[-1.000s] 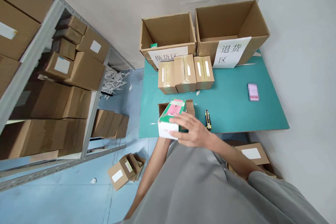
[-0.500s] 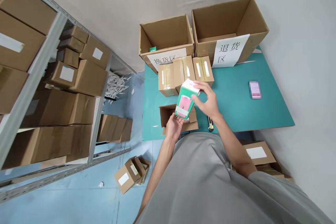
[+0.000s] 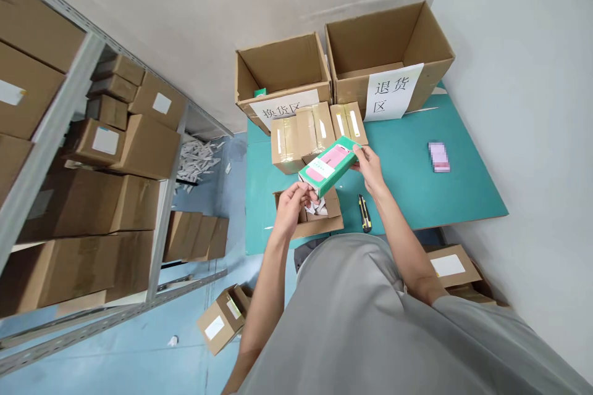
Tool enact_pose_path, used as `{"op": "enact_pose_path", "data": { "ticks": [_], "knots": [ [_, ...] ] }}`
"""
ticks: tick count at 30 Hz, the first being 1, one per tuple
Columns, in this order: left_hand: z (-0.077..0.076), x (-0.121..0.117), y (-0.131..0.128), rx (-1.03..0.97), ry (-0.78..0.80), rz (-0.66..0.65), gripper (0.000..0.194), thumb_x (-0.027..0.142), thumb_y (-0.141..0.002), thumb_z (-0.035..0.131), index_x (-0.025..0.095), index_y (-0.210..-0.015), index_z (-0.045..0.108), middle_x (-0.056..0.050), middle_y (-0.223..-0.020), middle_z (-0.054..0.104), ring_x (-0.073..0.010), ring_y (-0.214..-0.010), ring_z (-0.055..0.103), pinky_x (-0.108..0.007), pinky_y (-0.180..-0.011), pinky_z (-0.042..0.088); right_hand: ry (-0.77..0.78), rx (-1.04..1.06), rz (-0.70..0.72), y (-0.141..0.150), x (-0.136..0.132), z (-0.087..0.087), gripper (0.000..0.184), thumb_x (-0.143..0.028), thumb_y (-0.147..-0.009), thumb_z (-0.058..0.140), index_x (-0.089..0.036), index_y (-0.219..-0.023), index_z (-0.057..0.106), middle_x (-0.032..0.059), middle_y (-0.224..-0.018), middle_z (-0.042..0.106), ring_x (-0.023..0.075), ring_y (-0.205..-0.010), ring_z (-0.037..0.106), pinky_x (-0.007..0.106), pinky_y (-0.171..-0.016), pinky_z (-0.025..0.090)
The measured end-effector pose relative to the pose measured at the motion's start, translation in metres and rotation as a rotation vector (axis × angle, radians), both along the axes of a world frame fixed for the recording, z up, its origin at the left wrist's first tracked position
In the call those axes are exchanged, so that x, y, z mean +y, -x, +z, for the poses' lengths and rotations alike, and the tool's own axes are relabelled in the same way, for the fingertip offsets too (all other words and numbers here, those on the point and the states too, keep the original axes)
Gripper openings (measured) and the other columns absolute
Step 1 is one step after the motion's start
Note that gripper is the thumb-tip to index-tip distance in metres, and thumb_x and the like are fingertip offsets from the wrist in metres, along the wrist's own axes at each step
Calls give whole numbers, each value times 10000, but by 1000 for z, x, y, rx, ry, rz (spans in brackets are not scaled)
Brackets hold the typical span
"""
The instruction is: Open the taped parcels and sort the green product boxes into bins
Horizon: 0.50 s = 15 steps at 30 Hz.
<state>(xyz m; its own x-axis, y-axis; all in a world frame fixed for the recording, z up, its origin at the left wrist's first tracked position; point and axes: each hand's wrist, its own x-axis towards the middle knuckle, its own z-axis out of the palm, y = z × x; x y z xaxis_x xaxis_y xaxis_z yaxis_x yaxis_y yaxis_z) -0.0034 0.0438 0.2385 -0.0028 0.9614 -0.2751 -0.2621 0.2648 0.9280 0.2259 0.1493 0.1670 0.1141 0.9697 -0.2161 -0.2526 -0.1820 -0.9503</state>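
Between my two hands a green and white product box with a pink picture on its face is held tilted above the table. My left hand pinches its lower left end. At the upper right end, my right hand grips a corner with thumb and fingers. Beneath it stands an open cardboard carton with white paper scraps inside, partly hidden by the box and my left hand. A black and yellow utility knife lies on the table right of the carton.
Three taped cartons stand behind. Two large open boxes with paper signs, a left one and a right one, line the wall. A pixelated pink item lies on the green table. Loaded shelving rises at left; cartons sit on the floor.
The product box has been turned over and tilted lengthwise, so its pink face now slants between both hands. My left hand has moved from underneath it to its lower left end.
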Motion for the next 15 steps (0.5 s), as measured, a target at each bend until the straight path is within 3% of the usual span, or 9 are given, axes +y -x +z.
{"op": "enact_pose_path", "data": {
  "ticks": [5,8,11,15],
  "knots": [
    [51,46,-7,186,-6,-196,396,572,-948,799,186,-936,710,-43,-711,771,-154,-517,690,-238,-480,374,394,354,46,10,-10,-15,329,-535,-958,828,-249,-1043,689,2,-901,708,181,-779,724,307,-690,695],
    [68,67,-29,214,2,-325,360,536,-973,769,186,-946,692,-59,-753,807,-154,-497,693,-242,-474,379,643,547,94,23,-20,-22,206,-456,-1073,676,-251,-1069,658,26,-863,706,197,-749,740,277,-606,682],
    [68,74,-51,187,5,-374,359,527,-974,783,188,-943,671,-71,-813,838,-142,-508,695,-238,-498,416,715,654,78,27,-25,-26,210,-423,-1136,545,-248,-1099,655,46,-869,722,201,-749,753,264,-591,678],
    [44,61,-63,-44,6,-286,445,600,-945,843,188,-891,685,-75,-833,823,-200,-763,806,-274,-713,583,624,712,-54,16,-18,-33,237,-412,-1135,508,-250,-1087,675,37,-879,741,185,-719,730,260,-592,664]
  ]
}}
